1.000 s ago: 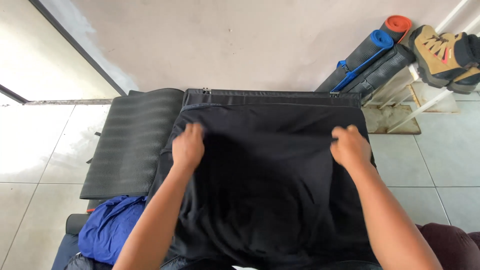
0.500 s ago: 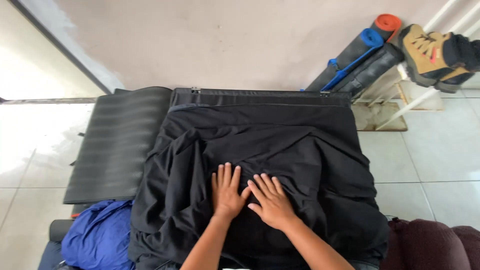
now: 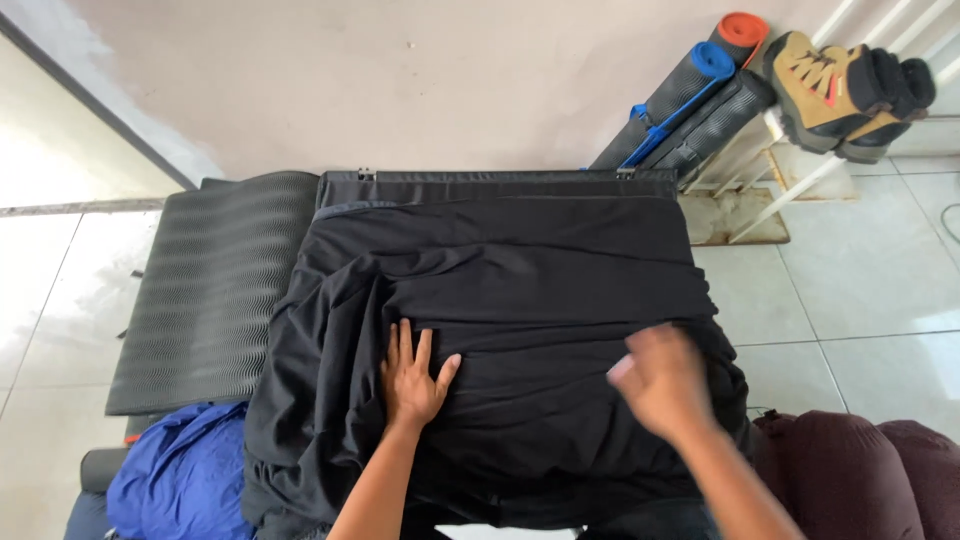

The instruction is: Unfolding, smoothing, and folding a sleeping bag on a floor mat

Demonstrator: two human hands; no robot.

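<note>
- A dark ribbed foam mat (image 3: 215,290) lies flat on the tiled floor at the far left, running under the edge of the black cloth.
- A crumpled blue garment (image 3: 180,480) sits at the lower left, touching the cloth's hanging edge.
- The black garment (image 3: 520,300) is spread over a black fabric-covered box (image 3: 500,186), whose far rim shows bare along the wall; the cloth is wrinkled and spills off the left and near sides.
- The left hand (image 3: 412,376) lies flat, palm down, on the garment left of its middle, fingers spread apart and gripping nothing.
- The right hand (image 3: 660,382) is over the garment's right part, blurred; the fingers look loosely open, and I cannot tell whether it touches the cloth.
- A maroon cushion (image 3: 860,470) sits at the lower right, just beside the cloth.
- Rolled mats, one blue-ended (image 3: 690,85) and one orange-ended (image 3: 742,30), lean against the wall at upper right.
- Tan hiking boots (image 3: 835,85) rest on a white rack (image 3: 790,165) at the far right.
</note>
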